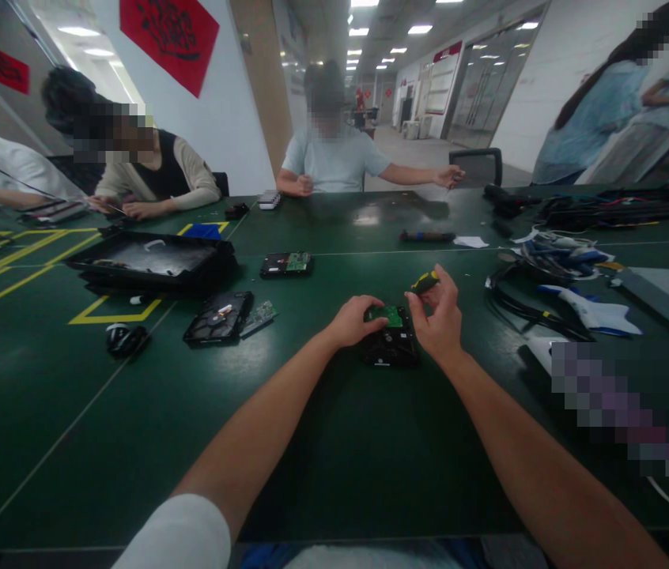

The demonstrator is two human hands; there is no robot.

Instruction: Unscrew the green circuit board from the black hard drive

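Observation:
A black hard drive [392, 348] with a green circuit board on its face lies on the green table in front of me. My left hand [356, 322] is closed on the drive's left side, thumb resting by the circuit board. In my right hand [442, 318], just to the right of the drive, is a yellow and black screwdriver [425, 283], its handle between thumb and fingers. I cannot make out the screwdriver's tip. Left of these, another hard drive [219, 318] lies beside a small loose circuit board [259, 318], and a further hard drive [285, 264] sits farther back.
A black tray-like casing [156, 257] stands at the left, with a coiled black cable [124, 338] nearer. To the right lie black cables [533, 304], a blue and white glove [592, 310] and a grey metal box [660, 294]. Several people are around the table's far side.

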